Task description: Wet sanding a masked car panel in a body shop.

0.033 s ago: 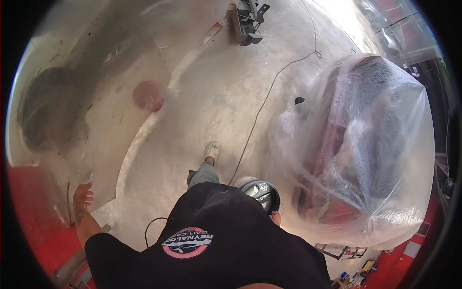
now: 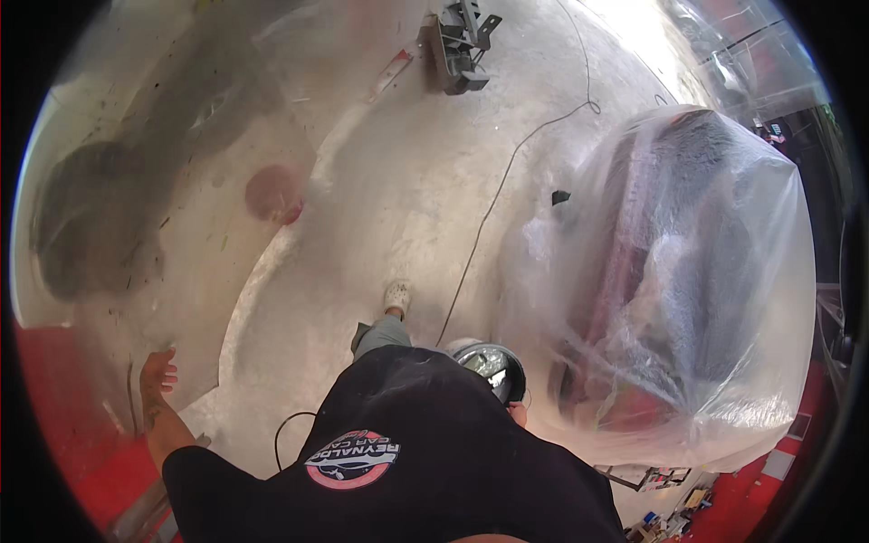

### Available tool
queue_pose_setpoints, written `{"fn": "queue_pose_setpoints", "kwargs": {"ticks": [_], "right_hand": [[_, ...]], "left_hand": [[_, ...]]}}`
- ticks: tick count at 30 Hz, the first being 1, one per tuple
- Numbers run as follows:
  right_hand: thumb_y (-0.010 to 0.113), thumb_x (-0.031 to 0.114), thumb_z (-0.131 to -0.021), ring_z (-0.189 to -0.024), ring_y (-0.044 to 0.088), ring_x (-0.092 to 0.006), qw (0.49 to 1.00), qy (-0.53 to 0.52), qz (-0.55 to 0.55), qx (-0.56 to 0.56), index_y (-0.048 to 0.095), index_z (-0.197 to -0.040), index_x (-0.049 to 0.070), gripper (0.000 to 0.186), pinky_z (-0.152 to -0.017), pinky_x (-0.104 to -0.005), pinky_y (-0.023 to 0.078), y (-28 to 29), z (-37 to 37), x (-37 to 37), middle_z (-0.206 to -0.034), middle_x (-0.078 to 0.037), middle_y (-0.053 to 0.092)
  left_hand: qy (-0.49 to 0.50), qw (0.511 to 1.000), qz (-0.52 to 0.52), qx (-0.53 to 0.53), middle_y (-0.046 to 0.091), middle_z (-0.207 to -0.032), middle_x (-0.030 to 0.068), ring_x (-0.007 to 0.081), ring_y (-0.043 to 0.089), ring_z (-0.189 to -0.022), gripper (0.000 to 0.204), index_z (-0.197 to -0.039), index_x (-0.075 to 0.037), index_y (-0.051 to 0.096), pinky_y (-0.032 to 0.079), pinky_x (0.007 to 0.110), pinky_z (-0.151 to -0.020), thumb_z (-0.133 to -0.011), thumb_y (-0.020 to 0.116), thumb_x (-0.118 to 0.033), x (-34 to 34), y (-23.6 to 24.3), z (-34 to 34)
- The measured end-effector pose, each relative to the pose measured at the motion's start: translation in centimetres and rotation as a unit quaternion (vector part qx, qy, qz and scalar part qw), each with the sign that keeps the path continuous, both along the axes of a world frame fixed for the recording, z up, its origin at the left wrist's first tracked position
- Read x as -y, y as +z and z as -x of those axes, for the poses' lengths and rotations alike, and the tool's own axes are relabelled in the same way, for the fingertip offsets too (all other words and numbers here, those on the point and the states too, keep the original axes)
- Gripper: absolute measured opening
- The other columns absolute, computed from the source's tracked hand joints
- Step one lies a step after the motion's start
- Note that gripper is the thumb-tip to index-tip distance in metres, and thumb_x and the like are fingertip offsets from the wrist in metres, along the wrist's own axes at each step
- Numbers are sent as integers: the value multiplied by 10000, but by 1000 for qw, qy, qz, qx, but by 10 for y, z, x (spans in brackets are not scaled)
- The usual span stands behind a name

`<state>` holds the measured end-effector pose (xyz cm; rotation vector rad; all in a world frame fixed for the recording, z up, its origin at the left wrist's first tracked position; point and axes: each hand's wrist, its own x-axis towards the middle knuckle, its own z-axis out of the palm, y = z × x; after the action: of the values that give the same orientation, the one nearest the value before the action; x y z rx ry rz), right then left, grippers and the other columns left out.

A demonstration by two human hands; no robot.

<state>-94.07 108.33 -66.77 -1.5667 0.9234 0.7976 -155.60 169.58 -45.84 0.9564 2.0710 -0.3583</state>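
My left hand (image 2: 159, 369) is open, fingers apart and slightly curved, beside the translucent plastic sheeting (image 2: 109, 344) on the left; I cannot tell whether it touches it. My right hand (image 2: 517, 409), mostly hidden by my black shirt (image 2: 412, 421), grips the dark rim of a bucket (image 2: 514, 371) with something shiny inside, low in front of me. My foot in a white clog (image 2: 397, 297) is on the pale concrete floor (image 2: 425, 199).
To the right stands a large bulky object (image 2: 688, 281) under clear plastic. A cable (image 2: 495, 204) runs along the floor. A dark metal piece (image 2: 460, 59) lies ahead. Red flooring (image 2: 54, 398) shows at the left rim, and assorted items (image 2: 665, 523) sit at the lower right.
The view has shifted slightly, and my foot and left hand sit a little lower in it. My right hand stays at the bucket.
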Motion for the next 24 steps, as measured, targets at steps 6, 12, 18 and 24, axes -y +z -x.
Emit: {"fn": "queue_pose_setpoints", "kwargs": {"ticks": [6,12,18,24], "right_hand": [[533,217,-924,-801,614,-275,871,437,126,188,519,-973,-49,271,-792,-413,478,31,-78,-77,-823,-127,635],[664,219,-875,-851,671,-277,872,385,255,161,586,-1012,-88,345,-824,-400,500,-10,-185,-150,-864,-142,701],[690,235,-846,-854,672,-292,874,358,286,164,599,-991,-81,360,-813,-404,501,-28,-301,-235,-861,-158,697],[717,252,-818,-857,673,-307,871,336,312,176,612,-970,-75,375,-802,-409,503,-57,-400,-317,-858,-174,693]], "left_hand": [[-271,957,-101,17,637,-1113,108,228,644,-865,581,-1285,-77,569,515,372,-732,-893,602,-505,-251,-9,-330],[-401,858,-260,188,633,-1237,122,224,633,-958,575,-1347,-30,532,499,372,-865,-942,568,-435,-432,14,-703],[-423,863,-194,194,640,-1132,69,185,620,-912,580,-1324,-97,562,490,336,-816,-928,553,-520,-523,23,-946],[-396,897,-134,144,601,-1137,64,216,595,-952,590,-1359,-142,529,462,408,-777,-934,523,-552,-622,2,-1123]]}}
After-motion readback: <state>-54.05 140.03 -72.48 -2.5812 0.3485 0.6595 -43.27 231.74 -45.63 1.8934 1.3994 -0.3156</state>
